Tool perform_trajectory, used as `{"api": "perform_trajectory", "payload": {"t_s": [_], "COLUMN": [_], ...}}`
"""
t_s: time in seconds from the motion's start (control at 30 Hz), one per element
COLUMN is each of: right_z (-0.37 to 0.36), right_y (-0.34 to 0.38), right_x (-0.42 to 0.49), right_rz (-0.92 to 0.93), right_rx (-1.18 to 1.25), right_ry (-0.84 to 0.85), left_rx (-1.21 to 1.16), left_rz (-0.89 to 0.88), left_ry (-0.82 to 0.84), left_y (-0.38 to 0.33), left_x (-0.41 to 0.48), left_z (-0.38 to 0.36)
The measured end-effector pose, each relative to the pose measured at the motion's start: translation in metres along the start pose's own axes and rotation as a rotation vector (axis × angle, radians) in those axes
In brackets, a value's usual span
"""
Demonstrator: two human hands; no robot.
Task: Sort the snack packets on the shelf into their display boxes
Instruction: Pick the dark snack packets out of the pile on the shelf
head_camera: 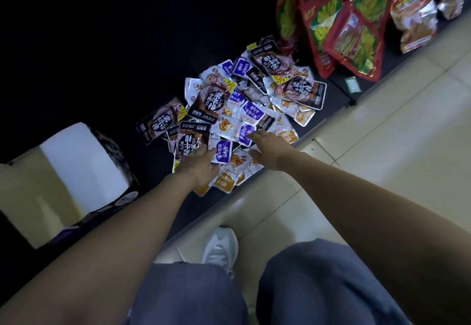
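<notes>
Site: retail shop, snack aisle. Evidence: low dark shelf (163, 169) w/ loose heap of small snack packets (254, 103), several brands mixed. Big red bags (341, 26) stood in a row alongside. Open display box (76, 172) at my left. Green tag (353, 84) at shelf edge. Pale tiled floor (382, 133) under me.

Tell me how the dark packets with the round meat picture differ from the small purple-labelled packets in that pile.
The dark packets are plainly larger than the purple-labelled packets. The dark packets carry a round meat picture with white lettering and a yellow corner tag. The purple-labelled packets show only a purple panel on a white pouch. Both kinds lie loose and jumbled together in one pile on the shelf.
</notes>
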State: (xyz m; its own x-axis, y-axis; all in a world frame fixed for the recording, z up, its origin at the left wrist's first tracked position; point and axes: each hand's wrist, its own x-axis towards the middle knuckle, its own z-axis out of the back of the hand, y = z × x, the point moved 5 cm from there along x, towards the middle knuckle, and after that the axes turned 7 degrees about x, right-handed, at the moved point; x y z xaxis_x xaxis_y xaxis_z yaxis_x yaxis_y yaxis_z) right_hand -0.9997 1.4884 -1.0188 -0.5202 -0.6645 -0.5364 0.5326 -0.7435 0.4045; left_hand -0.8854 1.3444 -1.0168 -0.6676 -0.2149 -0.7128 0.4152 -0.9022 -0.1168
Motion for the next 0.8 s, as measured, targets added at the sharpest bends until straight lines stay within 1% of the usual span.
{"api": "perform_trajectory", "payload": {"t_s": [0.1,0.27,0.43,0.57,0.63,0.73,0.8], "right_z": [-0.027,-0.06,-0.063,-0.056,-0.046,-0.025,-0.015], "right_y": [0.005,0.007,0.012,0.02,0.023,0.031,0.036], "right_x": [0.014,0.026,0.026,0.022,0.022,0.028,0.037], "right_rz": [-0.009,-0.042,-0.053,-0.087,-0.061,0.044,0.103], "right_rx": [0.022,0.014,0.002,-0.018,-0.036,-0.079,-0.053], "right_ry": [0.031,0.153,0.182,0.212,0.145,-0.051,-0.146], "left_rx": [0.008,0.02,0.011,-0.074,-0.081,-0.135,-0.167], "left_rz": [-0.019,-0.07,-0.123,-0.138,-0.162,-0.156,-0.154], "left_ry": [0.037,0.049,0.021,0.019,-0.008,-0.125,-0.205], "left_y": [0.014,0.026,0.032,0.039,0.039,0.042,0.044], "left_x": [0.011,0.018,0.021,0.019,0.017,0.019,0.023], "left_z": [-0.022,-0.039,-0.045,-0.044,-0.041,-0.031,-0.023]}}
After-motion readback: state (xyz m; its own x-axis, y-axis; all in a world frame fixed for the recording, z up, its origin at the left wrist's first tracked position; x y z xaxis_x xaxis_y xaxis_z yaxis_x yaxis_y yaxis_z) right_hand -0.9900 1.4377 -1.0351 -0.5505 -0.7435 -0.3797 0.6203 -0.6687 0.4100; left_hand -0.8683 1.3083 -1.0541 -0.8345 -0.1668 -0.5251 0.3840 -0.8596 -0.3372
